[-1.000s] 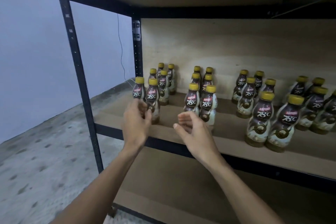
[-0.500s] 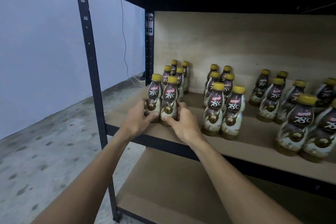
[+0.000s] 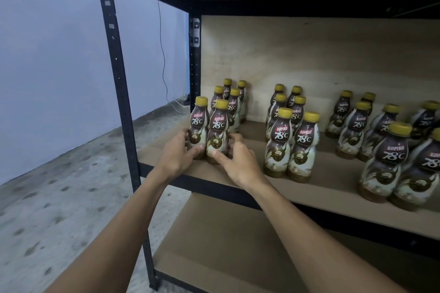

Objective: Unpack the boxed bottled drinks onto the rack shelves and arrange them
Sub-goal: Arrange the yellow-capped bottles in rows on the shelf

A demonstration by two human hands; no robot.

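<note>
Both hands, loose in the air short of the shelf a second ago, now clasp the front pair of bottles; no real change over the last half second.

- Left hand [image 3: 177,157]: fingers curled round the lower body of the left front bottle [image 3: 199,126], thumb laid across its front.
- Right hand [image 3: 238,162]: thumb on the front of the right front bottle [image 3: 218,133] near its base, fingers hooked round its far side.
- Pair stands upright, caps up, side by side and touching, at the front left corner of the shelf [image 3: 333,185], left of frame centre, just right of the rack post [image 3: 119,78].
- Key relation: the pair sits between the two hands and directly ahead of them, long axes vertical. Each hand is on its own side, so a squeeze or push acts on both bottles at once.
- Rear bottles [image 3: 234,102], four of them, stand straight behind, toward upper centre. Whether the pair touches them is hard to judge; the view overlaps them.
- Likely step: squaring this pair into line with that column, by sliding back or sideways, low grip keeping them from tipping.
- Second group [image 3: 291,140] stands well apart to the right, and more bottles run toward the right edge.
- No box in view.
</note>
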